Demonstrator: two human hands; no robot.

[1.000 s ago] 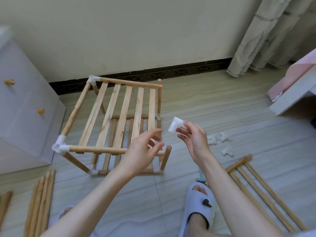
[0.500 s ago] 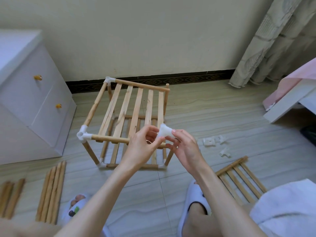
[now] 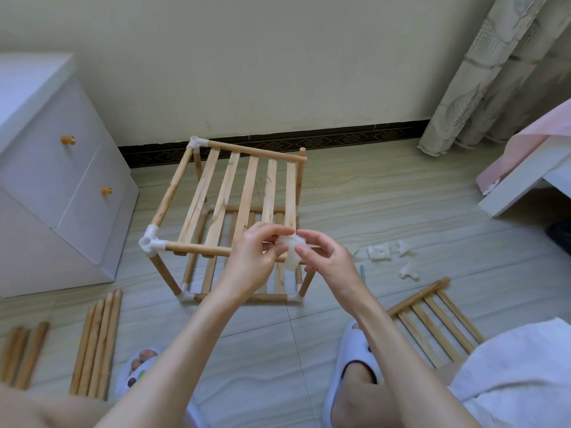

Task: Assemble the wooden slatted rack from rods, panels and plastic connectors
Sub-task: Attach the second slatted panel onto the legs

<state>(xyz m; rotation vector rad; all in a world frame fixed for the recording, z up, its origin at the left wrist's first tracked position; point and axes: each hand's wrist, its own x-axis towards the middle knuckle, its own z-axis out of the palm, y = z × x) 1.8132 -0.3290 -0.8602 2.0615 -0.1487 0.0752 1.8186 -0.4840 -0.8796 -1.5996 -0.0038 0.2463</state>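
Bare forearms, no sleeves; white slippers (image 3: 355,359) on both feet; white garment (image 3: 519,366) below right hand (image 3: 330,261).

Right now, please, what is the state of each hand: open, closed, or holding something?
Left hand: closed, fingers pinching the white connector.
Right hand: closed, fingertips on the same connector.

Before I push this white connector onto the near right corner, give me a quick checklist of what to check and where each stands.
1. Connector held by both the left hand and the right hand: ok.
2. Connector at the near right top corner of the rack: ok.
3. Rod ends seated in its sockets: cannot tell, hands cover them.
4. Far right top corner capped: not ok, rod ends bare.
5. Spare connectors on the floor nearby: ok.
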